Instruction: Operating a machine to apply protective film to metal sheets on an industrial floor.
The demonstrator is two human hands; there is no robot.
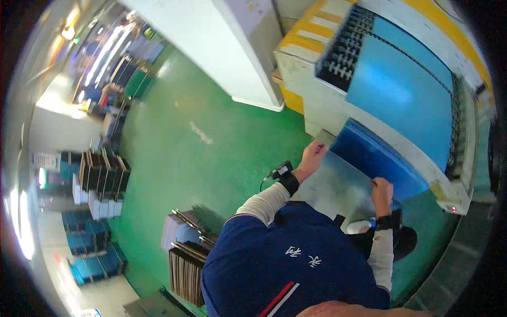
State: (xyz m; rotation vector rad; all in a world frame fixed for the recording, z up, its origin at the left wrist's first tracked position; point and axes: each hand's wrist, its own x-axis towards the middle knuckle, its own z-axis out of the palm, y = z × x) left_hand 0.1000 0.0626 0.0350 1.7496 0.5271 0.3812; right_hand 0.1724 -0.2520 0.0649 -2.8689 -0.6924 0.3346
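A stack of dark blue panels [372, 156] leans below the front edge of the conveyor machine. At its near side runs the thin pale edge of a panel, spanning the gap between my two hands. My left hand [311, 157] pinches the left end of this edge, thumb and fingers closed. Further right, my right hand [382, 193] has its fingers curled at the other end of the same edge. How far the panel reaches down is hard to make out. Large light blue panels [404, 92] lie flat on the machine's black rollers [346, 55].
The white machine body [325, 103] with yellow trim stands ahead, beside a white pillar [237, 53]. Racks of brown panels [185, 272] stand behind my left side. More racks [103, 171] line the far left of the green floor [174, 142]. A pale grey surface [327, 182] lies below my hands.
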